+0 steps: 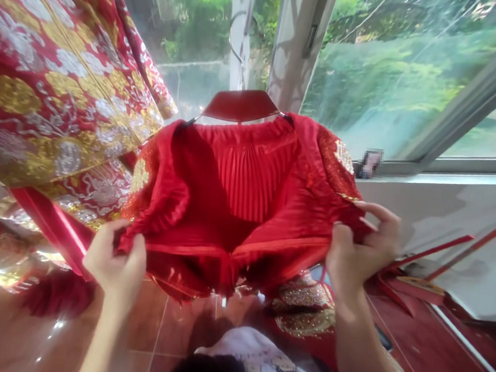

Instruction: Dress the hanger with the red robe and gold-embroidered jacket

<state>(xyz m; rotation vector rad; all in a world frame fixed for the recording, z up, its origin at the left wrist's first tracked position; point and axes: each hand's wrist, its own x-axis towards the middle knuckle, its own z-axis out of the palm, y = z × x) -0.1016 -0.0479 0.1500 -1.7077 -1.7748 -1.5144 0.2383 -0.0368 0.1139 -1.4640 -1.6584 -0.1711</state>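
A red garment with pleated lining and gold-and-sequin trim, which looks like a jacket (249,174), hangs on a hanger (240,105) with a red top and a metal hook. Its front is spread wide, so the inside faces me. On the left edge my left hand (115,255) is closed, fingers and thumb pinching the gathered cloth. My right hand (362,245) grips the opposite edge the same way. Between the hands, the garment's lower edge is stretched in a shallow V. What the hook hangs from is hard to make out.
A red garment with gold and silver embroidery (65,89) hangs at the left. Behind stand window frames (297,45) and a sill (444,177). Below are the tiled floor (150,316) and another sequined red-and-gold cloth (307,307). A red strip (433,251) lies at the right.
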